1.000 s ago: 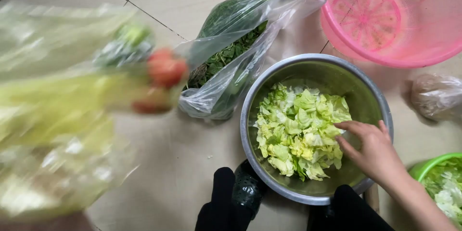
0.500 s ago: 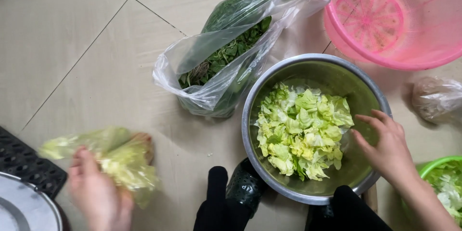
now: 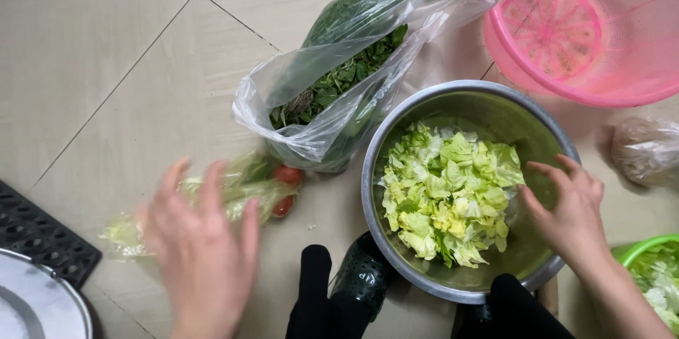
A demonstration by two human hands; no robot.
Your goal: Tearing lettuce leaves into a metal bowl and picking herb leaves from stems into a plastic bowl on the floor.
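Your right hand [image 3: 569,215] rests inside the round stainless-steel bowl [image 3: 396,141], at its right wall, fingers loosely spread and curled, touching the edge of the heap of torn pale-green lettuce leaves [image 3: 445,194] and gripping nothing. The lettuce fills the bowl's middle and left.

Your left hand [image 3: 201,240] hovers well left of the bowl, blurred, fingers splayed wide and empty, just over a thin clear plastic bag [image 3: 233,187] lying flat on the beige tiled floor [image 3: 92,56]. That bag holds yellowish-green leaves and small red tomatoes [image 3: 286,176], which lie near the bowl's left rim.

Touching the bowl's upper-left rim is a second clear bag stuffed with dark green herbs [image 3: 339,77]. Above the bowl's right side stands a pink plastic colander basket [image 3: 636,84]. A green plastic bowl [image 3: 654,247] of more lettuce sits at the steel bowl's lower right.
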